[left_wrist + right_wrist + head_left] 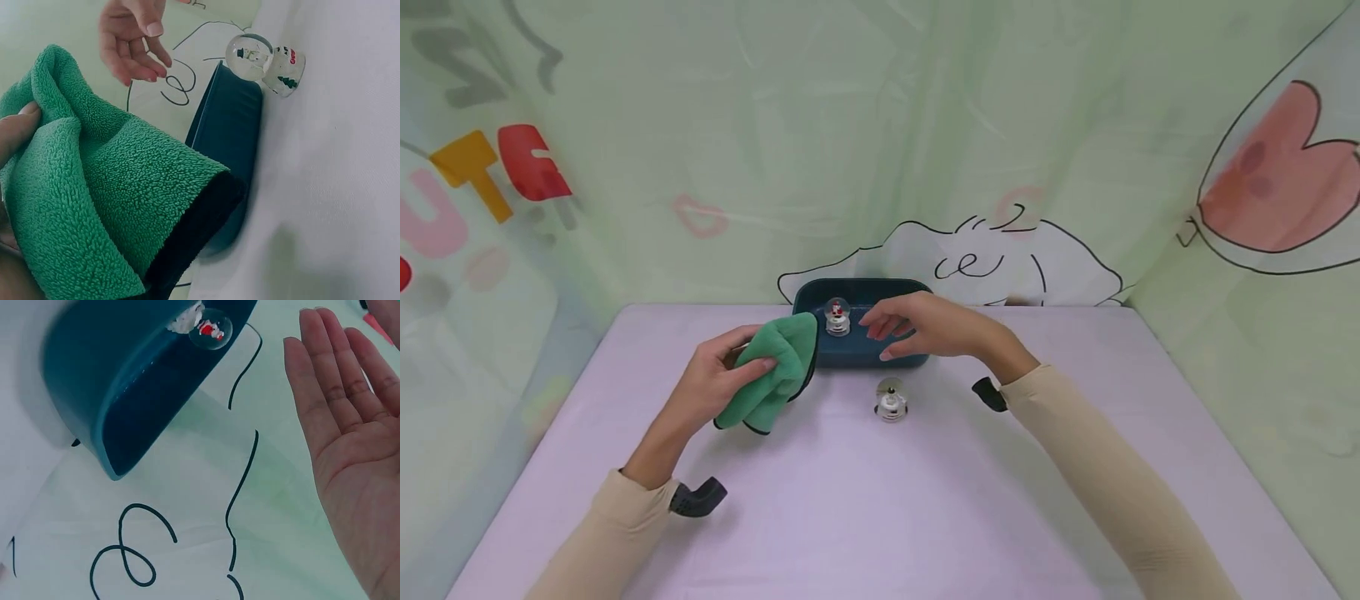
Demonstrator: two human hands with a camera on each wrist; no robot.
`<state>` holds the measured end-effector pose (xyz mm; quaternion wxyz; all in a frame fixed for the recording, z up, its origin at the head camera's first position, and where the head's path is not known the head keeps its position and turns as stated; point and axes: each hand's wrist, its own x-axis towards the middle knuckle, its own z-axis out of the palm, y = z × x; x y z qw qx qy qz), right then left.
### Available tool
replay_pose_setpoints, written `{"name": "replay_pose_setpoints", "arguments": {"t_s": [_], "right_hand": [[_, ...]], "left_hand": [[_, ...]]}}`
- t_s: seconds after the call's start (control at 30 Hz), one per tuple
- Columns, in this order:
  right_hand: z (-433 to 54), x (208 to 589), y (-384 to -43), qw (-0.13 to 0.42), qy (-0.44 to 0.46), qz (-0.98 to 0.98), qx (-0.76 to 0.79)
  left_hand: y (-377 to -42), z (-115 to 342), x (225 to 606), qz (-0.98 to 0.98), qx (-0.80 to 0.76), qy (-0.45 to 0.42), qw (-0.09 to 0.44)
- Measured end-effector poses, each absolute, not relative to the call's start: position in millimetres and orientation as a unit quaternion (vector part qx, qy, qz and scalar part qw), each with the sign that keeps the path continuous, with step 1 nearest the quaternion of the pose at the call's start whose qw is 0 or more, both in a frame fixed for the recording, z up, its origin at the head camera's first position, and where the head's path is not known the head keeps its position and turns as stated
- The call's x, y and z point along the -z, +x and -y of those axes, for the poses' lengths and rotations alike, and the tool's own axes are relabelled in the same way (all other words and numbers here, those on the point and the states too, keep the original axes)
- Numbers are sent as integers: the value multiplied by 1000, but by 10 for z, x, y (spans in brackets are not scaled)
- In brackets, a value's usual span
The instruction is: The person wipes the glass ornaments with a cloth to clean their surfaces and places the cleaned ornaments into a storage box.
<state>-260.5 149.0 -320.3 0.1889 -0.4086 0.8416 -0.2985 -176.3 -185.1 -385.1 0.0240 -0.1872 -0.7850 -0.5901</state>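
Observation:
My left hand (711,379) grips a green cloth (778,367) with dark edging, held up left of a dark blue tray (868,354). Above the right half of that tray hovers my right hand (936,325), fingers loosely bent and touching nothing. Inside the tray, toward its left, stands a small snow globe (837,318) with a red and white figure. A second snow globe (891,400) stands on the table in front of the tray; the left wrist view shows a snowman in this globe (250,57). Part of the left hand is hidden behind the cloth.
A pale lilac table (880,500) carries everything. Behind it and at both sides hangs a light green printed curtain (850,150), close to the tray's back edge. A black wrist device (698,498) sits at my left cuff, another black device (989,394) at the right.

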Motion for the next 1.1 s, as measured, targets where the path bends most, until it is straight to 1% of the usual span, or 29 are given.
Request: {"name": "replay_pose_setpoints", "arguments": {"t_s": [0.37,0.6,0.77,1.1], "right_hand": [[-1644,3469,-2355,202,-390,-848,295],[-1670,3771,-2308,213,-369,-848,316],[-1690,3948,-2283,204,-358,-845,342],[-1667,4134,-2228,198,-356,-858,314]], "left_hand": [[-1842,1703,3866,776,600,-190,36],[-1891,1619,3905,762,617,-196,33],[-1915,1522,3892,755,622,-206,30],[-1907,1388,3900,743,630,-224,24]]}}
